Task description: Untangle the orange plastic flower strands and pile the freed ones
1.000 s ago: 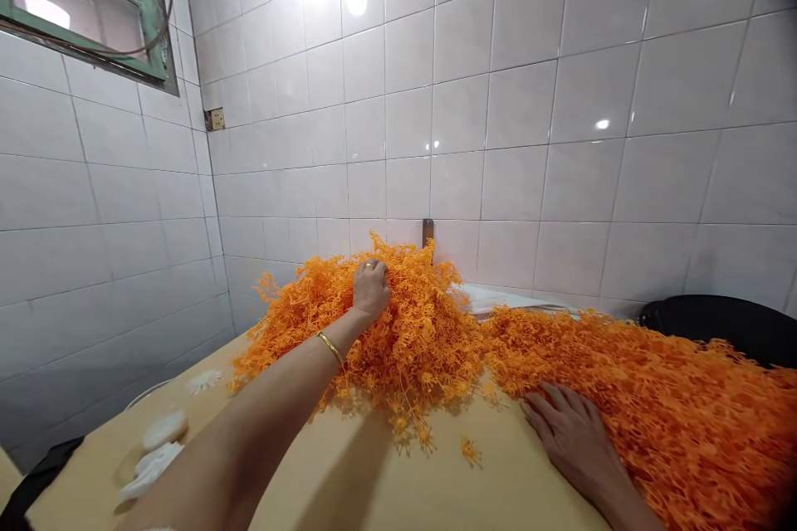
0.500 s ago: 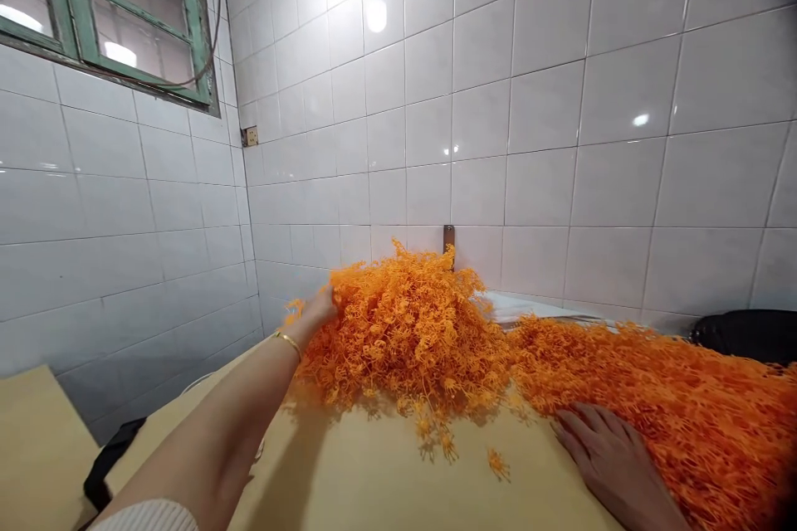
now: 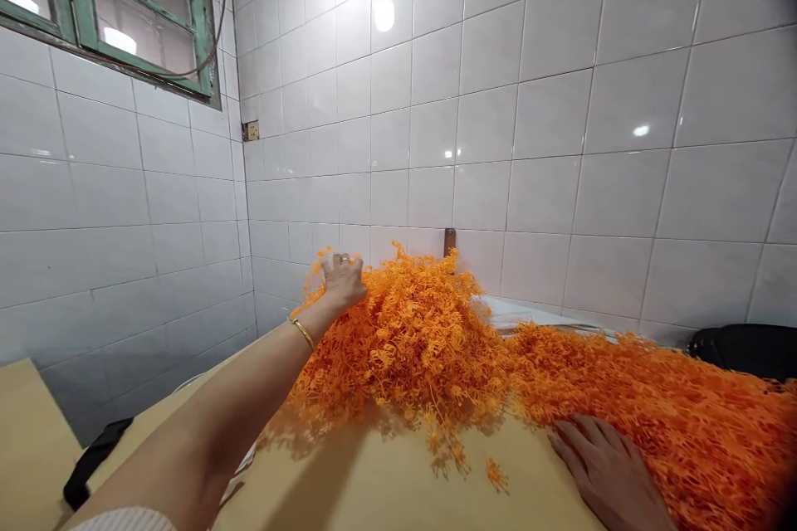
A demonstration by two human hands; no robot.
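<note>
Orange sprigs [image 3: 417, 348] sit in a big fluffy tangle on a pale wooden table [image 3: 349, 481], pushed up toward a white tiled wall [image 3: 498, 99]. To the right of the heap, a flatter layer [image 3: 647, 423] of the same stuff runs off the edge of the view, and one stray bit [image 3: 496, 474] sits alone on the bare wood out front. Behind it all there's a white sheet [image 3: 523, 313] along the wall and something black [image 3: 740, 353] off to the right.

Left hand [image 3: 342, 280] is up on the far left side of the heap, fingers curled down into the strands, with a gold bangle [image 3: 303, 333] on the wrist. Can't tell if it's actually gripping anything or just resting there, since the strands hide the fingertips. Right hand [image 3: 607, 469] is open and flat with the fingers spread, lying along the near edge of the flatter layer.

Tip for tangly stuff like this: go slow and work small bunches, because those little branches look like they'd hook together and a hard pull could drag half the pile. One flat hand pressing down, like that right one, should help pin the rest in place.
</note>
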